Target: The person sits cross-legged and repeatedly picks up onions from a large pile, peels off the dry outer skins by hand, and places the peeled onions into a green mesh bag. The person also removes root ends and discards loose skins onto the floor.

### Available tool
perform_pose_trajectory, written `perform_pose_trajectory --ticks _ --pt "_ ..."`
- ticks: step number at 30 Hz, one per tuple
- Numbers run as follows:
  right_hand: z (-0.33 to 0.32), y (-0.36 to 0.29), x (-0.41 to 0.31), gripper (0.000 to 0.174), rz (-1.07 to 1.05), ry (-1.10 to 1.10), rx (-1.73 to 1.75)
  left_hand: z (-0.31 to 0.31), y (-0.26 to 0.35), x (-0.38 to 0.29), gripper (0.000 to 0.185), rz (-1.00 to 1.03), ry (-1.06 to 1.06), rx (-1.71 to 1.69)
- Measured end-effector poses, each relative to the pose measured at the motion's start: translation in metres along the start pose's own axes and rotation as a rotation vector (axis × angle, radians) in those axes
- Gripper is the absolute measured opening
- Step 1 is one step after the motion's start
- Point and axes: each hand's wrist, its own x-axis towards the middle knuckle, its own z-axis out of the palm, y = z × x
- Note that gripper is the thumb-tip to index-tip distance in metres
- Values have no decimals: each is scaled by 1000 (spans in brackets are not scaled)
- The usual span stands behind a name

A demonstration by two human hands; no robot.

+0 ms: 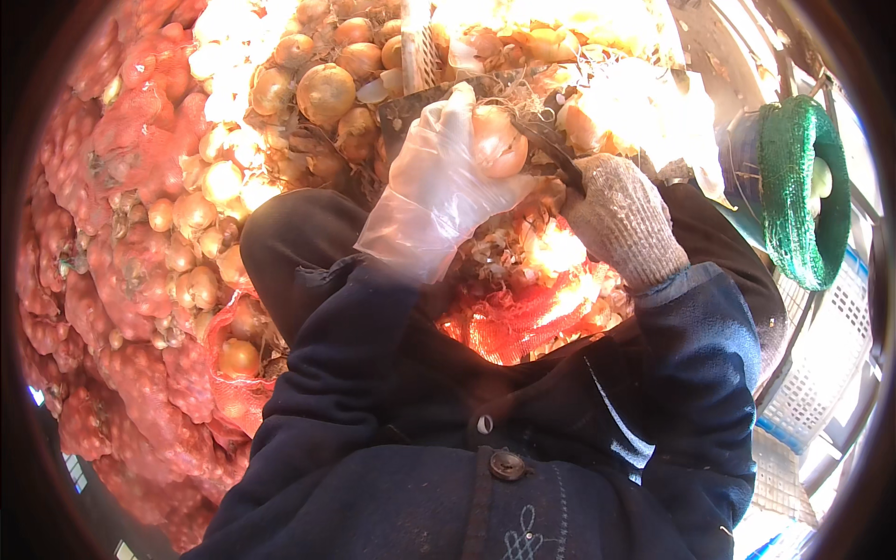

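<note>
My left hand (pixel 448 168), in a clear plastic glove, holds a yellow onion (pixel 499 142) between thumb and fingers at the upper middle of the view. My right hand (pixel 623 210), in a knitted glove, is closed around a dark cutting tool, probably a knife or shears (pixel 553 150); its dark end lies against or close to the onion's right side. Its exact kind cannot be told. Behind the onion are dry roots and a dark flat edge (pixel 413 108). Between my knees lies red mesh netting (pixel 504 325) with onion skins on it.
Loose onions (pixel 325 94) are heaped beyond my hands. Full red mesh sacks (pixel 133 280) are piled at the left, one open with onions inside. At the right stand a roll of green netting (pixel 777 196) and white perforated plastic crates (pixel 819 357). Strong sunlight washes out the top.
</note>
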Motion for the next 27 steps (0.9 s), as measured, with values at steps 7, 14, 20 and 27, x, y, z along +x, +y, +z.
perform_pose_trajectory --ticks 7,14,20,27 --pt "-29 -21 19 26 278 -333 111 27 17 -6 95 195 292 1029" --pt "6 16 8 20 -265 239 -339 38 36 -22 45 121 25 144" --pt "2 20 14 18 -422 598 -290 55 59 -36 36 65 -27 343" --pt "15 19 0 25 -326 326 -176 52 46 -39 40 55 75 274"
